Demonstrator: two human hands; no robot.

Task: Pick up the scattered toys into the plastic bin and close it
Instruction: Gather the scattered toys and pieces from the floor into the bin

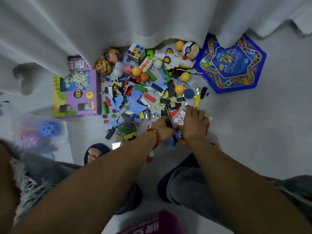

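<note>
A heap of scattered toys (148, 92) is being seen spread over the pale floor (253, 132), just below the hem of a white curtain (135, 22). At the near edge of the heap, the left hand (163, 128) and the right hand (194, 123) are being held close together over a gathered bunch of flat pieces. A small card box (179, 118) with red and blue print is being gripped between the two hands, along with dark flat jigsaw-like pieces; the fingers of both hands are being curled around this bunch, the right fingers (192, 110) lying over its top. A red cord bracelet (154, 135) is being worn on the left wrist.

The plastic bin (38, 132), clear and blurred, is being seen at the left edge, well apart from the hands, with a blue holed ball (48, 128) and pink shapes showing inside it. Whether a lid is on it cannot be told.

Further back, a purple game box (79, 92) is being partly covered by the curtain to the left of the heap, and a blue star-patterned board (233, 65) is lying to the right. A puzzle cube (135, 52), a red-and-white ball (190, 48) and several orange balls (185, 76) are being seen along the far side of the heap. A foot in a dark slipper (94, 153) is resting on the floor near the left forearm.
</note>
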